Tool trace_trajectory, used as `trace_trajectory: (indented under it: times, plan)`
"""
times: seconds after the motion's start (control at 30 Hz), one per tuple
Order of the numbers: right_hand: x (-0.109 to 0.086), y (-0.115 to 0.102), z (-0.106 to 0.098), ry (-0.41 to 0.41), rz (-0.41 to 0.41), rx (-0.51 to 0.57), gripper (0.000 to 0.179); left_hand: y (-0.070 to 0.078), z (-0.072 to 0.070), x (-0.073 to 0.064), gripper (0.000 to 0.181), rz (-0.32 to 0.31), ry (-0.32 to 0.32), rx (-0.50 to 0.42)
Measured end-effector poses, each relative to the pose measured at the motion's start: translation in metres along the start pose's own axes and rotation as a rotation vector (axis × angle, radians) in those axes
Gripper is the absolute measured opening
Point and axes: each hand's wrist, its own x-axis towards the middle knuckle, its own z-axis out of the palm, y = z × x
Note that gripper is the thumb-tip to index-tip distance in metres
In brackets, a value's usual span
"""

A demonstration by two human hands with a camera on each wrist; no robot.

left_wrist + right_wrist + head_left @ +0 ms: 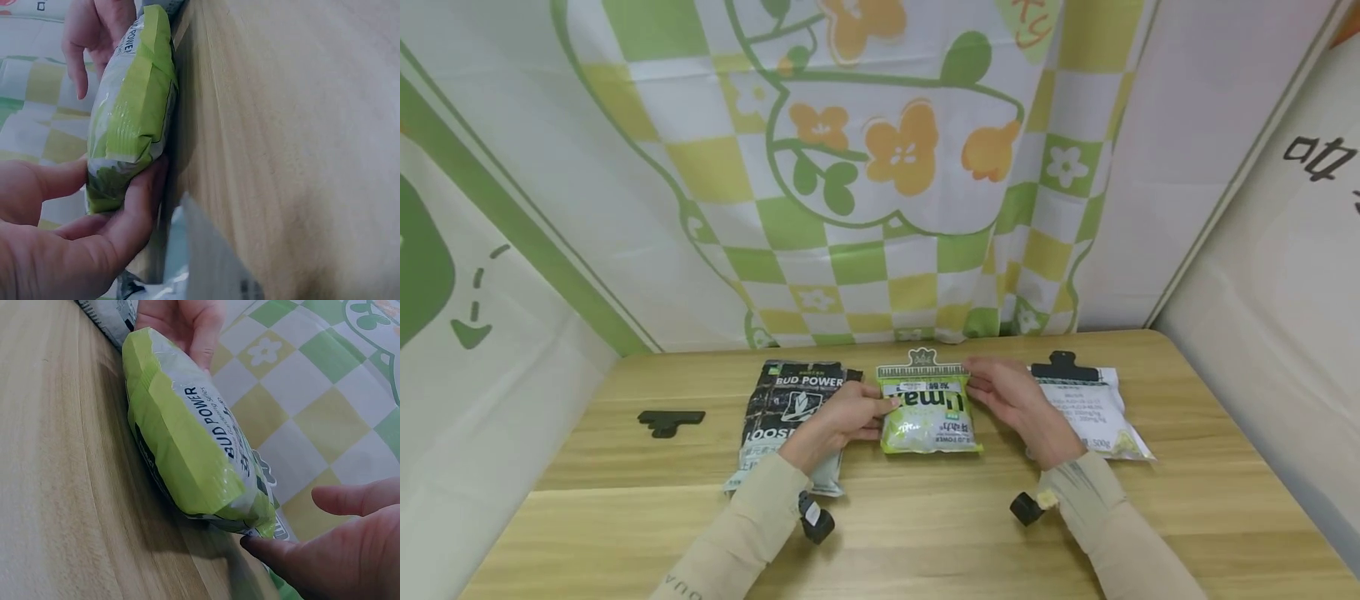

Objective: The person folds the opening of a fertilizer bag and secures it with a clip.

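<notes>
A plump green and white bag [928, 417] printed "BUD POWER" lies on the table, its lettering upside down in the head view. Along its far edge sits a pale clip [922, 364] with a bear-shaped handle. My left hand [850, 410] pinches the bag's left side, thumb on top and fingers beneath, as the left wrist view shows. At the far right corner is my right hand [1011, 396]. In the right wrist view, one of its fingers [269, 550] touches the bag's corner while the thumb [344, 499] stands apart from the bag.
A dark BUD POWER bag [775, 417] lies left, partly under my left forearm. Farther left is a loose black clip [670, 421]. On the right, a white bag [1093, 412] carries another black clip [1063, 367]. A patterned curtain [865, 275] hangs behind the wooden table [917, 533].
</notes>
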Motion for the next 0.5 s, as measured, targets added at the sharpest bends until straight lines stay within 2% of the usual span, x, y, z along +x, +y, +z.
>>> trace_trajectory:
  times: [0.27,0.5]
  plan:
    - [0.000,0.000,-0.001,-0.018,-0.007,0.011,0.058,0.005,0.000,-0.005,0.029,0.052,0.036,0.129]
    - [0.000,0.001,0.000,-0.001,-0.007,0.001,0.055,0.007,-0.001,-0.012,0.044,0.071,0.060,0.216]
